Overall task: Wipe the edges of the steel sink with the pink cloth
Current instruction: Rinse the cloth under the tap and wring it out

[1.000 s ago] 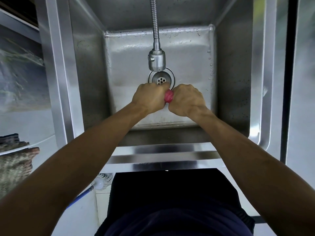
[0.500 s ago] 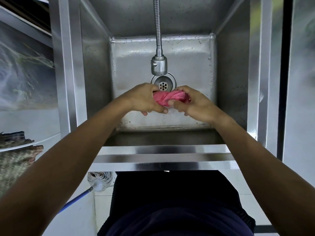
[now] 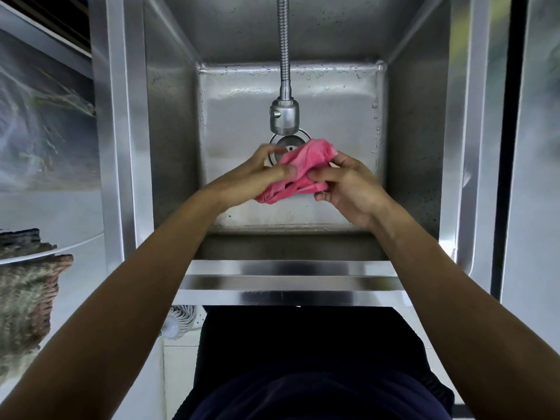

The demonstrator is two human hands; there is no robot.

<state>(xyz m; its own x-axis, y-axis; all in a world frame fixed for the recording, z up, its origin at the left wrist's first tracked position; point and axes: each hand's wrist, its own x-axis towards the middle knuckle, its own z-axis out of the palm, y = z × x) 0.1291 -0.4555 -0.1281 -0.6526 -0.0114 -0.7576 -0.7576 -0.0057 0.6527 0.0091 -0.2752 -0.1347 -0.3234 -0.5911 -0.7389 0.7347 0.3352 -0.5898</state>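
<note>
A crumpled pink cloth [image 3: 303, 168] hangs over the middle of the deep steel sink [image 3: 291, 268], held between both hands. My left hand [image 3: 257, 174] pinches its left side with thumb on top. Its right side is gripped by the fingers of my right hand [image 3: 348, 186]. Part of the cloth droops below my left hand. The cloth is above the basin floor, in front of the drain [image 3: 288, 142], and touches no rim.
A flexible steel faucet hose with spray head [image 3: 284, 116] hangs down over the drain. Water drops dot the basin's back and right walls. Wide steel rims run at left [image 3: 115, 147] and right [image 3: 472, 147]. A mop head [image 3: 181, 321] lies on the floor at lower left.
The cloth was squeezed tight between my two fists; my hands have since moved apart and loosened, and the cloth has spread open between them.
</note>
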